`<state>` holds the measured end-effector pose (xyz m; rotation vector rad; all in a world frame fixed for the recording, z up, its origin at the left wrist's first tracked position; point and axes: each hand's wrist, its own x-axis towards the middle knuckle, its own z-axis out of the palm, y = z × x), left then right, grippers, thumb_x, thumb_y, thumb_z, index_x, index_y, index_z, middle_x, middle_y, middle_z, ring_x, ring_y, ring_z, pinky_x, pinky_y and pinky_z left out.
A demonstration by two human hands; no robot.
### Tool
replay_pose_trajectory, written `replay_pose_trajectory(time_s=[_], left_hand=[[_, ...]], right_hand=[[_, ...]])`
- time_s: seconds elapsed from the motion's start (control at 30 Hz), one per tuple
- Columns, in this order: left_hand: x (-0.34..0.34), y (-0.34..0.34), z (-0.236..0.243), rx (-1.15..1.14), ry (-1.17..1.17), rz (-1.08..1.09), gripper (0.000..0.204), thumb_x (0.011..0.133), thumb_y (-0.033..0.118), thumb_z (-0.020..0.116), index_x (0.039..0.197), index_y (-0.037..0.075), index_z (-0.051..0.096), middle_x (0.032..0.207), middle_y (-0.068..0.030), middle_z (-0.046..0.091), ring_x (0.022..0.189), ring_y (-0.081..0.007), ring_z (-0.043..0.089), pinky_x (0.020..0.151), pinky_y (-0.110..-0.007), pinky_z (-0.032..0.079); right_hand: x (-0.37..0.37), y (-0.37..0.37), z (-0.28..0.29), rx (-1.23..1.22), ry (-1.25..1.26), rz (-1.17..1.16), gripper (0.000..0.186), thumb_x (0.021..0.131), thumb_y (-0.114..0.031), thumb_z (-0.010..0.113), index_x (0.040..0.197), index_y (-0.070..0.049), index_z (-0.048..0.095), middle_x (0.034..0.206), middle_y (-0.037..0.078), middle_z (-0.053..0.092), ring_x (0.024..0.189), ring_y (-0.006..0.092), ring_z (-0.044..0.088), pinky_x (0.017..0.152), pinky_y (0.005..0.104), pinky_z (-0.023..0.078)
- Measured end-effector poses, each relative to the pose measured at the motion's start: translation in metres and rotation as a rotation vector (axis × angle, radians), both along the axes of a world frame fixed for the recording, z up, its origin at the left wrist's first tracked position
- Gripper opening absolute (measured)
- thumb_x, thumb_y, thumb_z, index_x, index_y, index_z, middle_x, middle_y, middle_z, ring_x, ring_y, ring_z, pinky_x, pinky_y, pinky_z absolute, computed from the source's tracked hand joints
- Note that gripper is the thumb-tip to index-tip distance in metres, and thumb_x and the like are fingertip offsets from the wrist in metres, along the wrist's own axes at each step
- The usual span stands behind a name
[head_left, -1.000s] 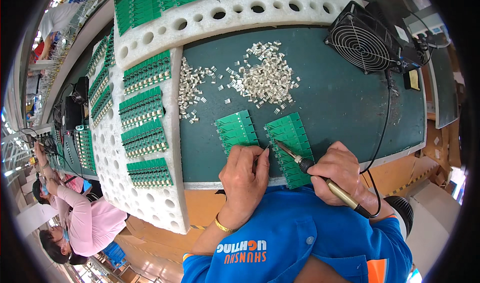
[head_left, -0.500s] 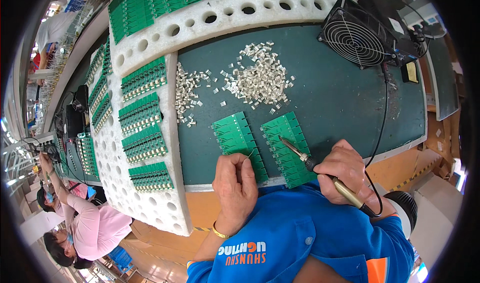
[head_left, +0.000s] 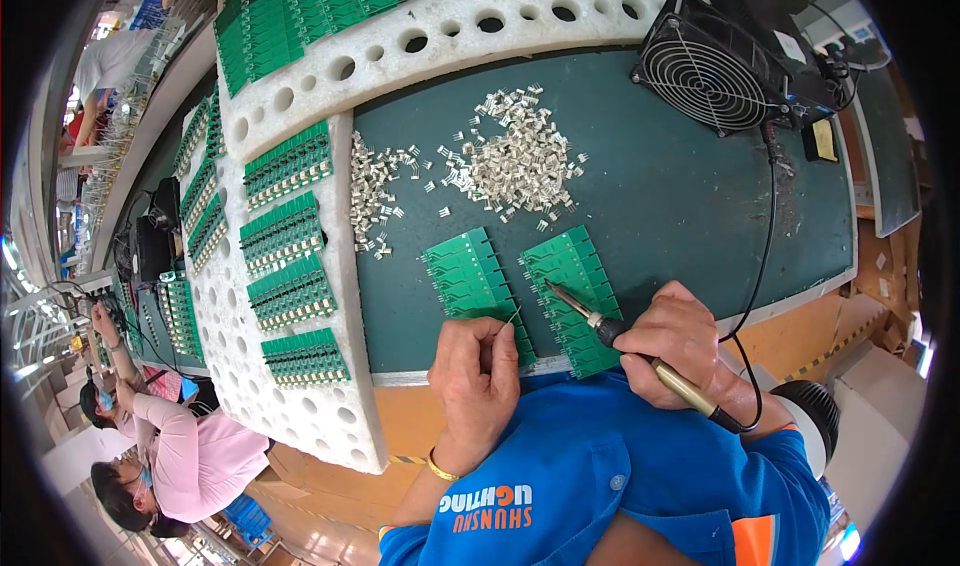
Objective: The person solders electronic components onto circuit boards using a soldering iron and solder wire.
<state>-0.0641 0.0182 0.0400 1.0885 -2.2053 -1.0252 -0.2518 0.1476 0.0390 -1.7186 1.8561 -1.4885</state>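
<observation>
Two green circuit boards lie side by side at the near edge of the bench, the left board [head_left: 468,271] and the right board [head_left: 583,296]. My left hand [head_left: 472,371] is closed in a pinch on a thin solder wire [head_left: 515,315], over the lower end of the left board. In my right hand [head_left: 677,341] is a soldering iron [head_left: 683,384] with a gold-coloured handle. Its tip [head_left: 553,288] points left over the right board; whether it touches cannot be made out. A heap of small white connectors [head_left: 515,161] lies beyond the boards.
A black fan [head_left: 705,71] stands at the far right, with the iron's cord [head_left: 770,236] running below it. White foam trays, one at the left [head_left: 350,386] and one at the back [head_left: 450,51], carry green boards. Co-workers [head_left: 205,456] sit at the left.
The iron and my right hand have shifted slightly left, the tip moving up the right board. My left hand has turned a little, and the solder wire now points up to the right.
</observation>
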Motion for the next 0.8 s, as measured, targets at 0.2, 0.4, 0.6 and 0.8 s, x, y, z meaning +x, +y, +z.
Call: replay_pose_trajectory(time_s=[0.2, 0.4, 0.6, 0.8], left_hand=[[-0.0019, 0.0015, -0.0038, -0.037, 0.003, -0.016, 0.011, 0.089, 0.0, 0.072, 0.09, 0.002, 0.062, 0.078, -0.0067, 0.055, 0.061, -0.0145, 0.051, 0.054, -0.028, 0.042], [-0.0036, -0.0004, -0.0044, -0.106, -0.034, -0.063, 0.016, 0.084, 0.003, 0.078, 0.093, 0.003, 0.065, 0.077, -0.0074, 0.056, 0.062, -0.0174, 0.054, 0.054, -0.031, 0.044], [-0.0059, -0.0015, -0.0043, -0.145, -0.094, -0.122, 0.029, 0.078, 0.006, 0.083, 0.103, 0.005, 0.068, 0.076, -0.0073, 0.056, 0.062, -0.0187, 0.055, 0.055, -0.032, 0.046], [-0.0083, -0.0019, -0.0054, -0.175, -0.147, -0.167, 0.036, 0.075, 0.007, 0.084, 0.108, 0.005, 0.069, 0.075, -0.0072, 0.055, 0.061, -0.0196, 0.056, 0.054, -0.033, 0.047]], right_hand=[[0.0005, -0.0023, -0.0011, 0.003, 0.009, 0.021, 0.031, 0.061, 0.001, 0.077, 0.089, -0.008, 0.068, 0.067, 0.003, 0.062, 0.054, 0.0197, 0.059, 0.058, 0.0336, 0.042], [0.0009, -0.0039, 0.0013, 0.006, 0.033, 0.029, 0.031, 0.061, 0.001, 0.078, 0.089, -0.008, 0.068, 0.067, 0.003, 0.061, 0.055, 0.0191, 0.059, 0.058, 0.0331, 0.042], [0.0024, -0.0035, 0.0016, 0.012, 0.046, 0.035, 0.032, 0.061, 0.001, 0.077, 0.09, -0.008, 0.068, 0.066, 0.002, 0.061, 0.055, 0.0186, 0.058, 0.058, 0.0329, 0.041], [0.0011, -0.0013, 0.0022, 0.002, 0.069, 0.009, 0.033, 0.061, 0.001, 0.076, 0.091, -0.009, 0.067, 0.065, 0.002, 0.06, 0.054, 0.0189, 0.057, 0.057, 0.0332, 0.041]])
